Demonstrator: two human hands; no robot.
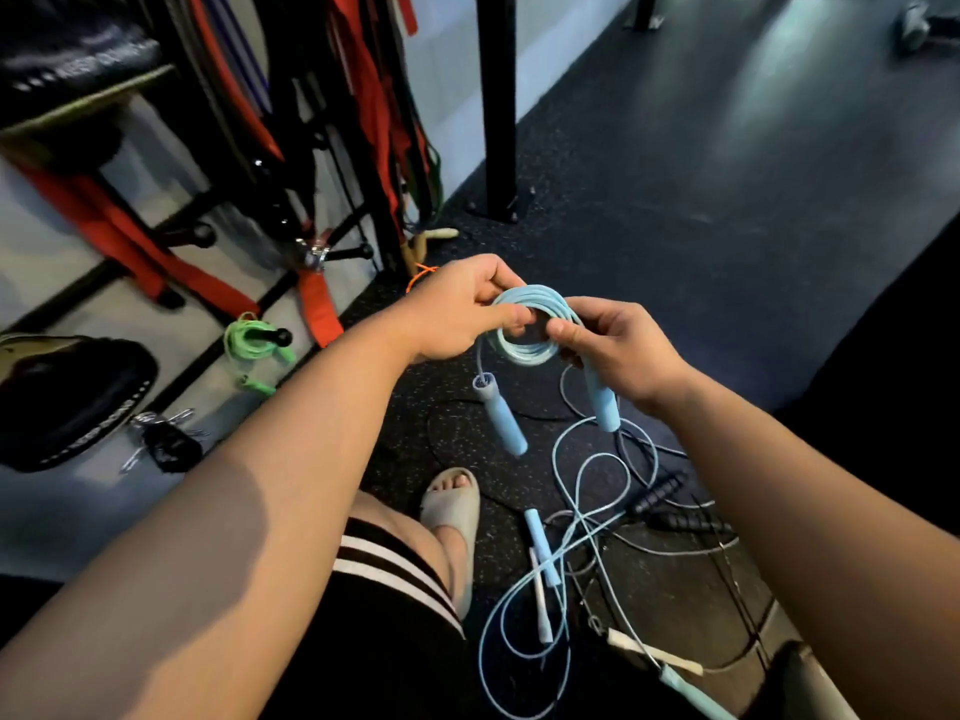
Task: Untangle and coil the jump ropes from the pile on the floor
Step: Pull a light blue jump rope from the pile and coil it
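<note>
Head view.

A: Where is the coil (535, 330)?

B: Mid-frame, held in the air between both hands, above the pile (597, 511). Light blue cord, several tight loops.

A: Left hand (457, 314)?

B: Forearm reaches in from lower left, back of the hand up. Fingers curled; thumb and forefinger pinch the coil's left edge.

A: Right hand (618, 350)?

B: Forearm comes in from lower right. Thumb lies on the coil's right edge, fingers curled underneath. The held handle (602, 402) sticks down and out from under the palm. How the fingers wrap it I cannot tell; they are hidden.

A: The second handle?

B: The free handle (498, 413) hangs on a short run of cord below the left hand, tilted, touching nothing else.

A: The pile?

B: On the dark floor (727, 252) under the right forearm. Loose blue cord loops cross thin black and grey cords. Among them lie a blue handle (540, 543), a white handle (540, 610) just beside it, and black handles (660, 496) farther right.

A: Surroundings?

B: A foot in a pale sandal (452, 511) stands left of the pile. A green rope (254, 350), bundled, lies well apart at left. A black post (496, 106) stands behind the hands.
</note>
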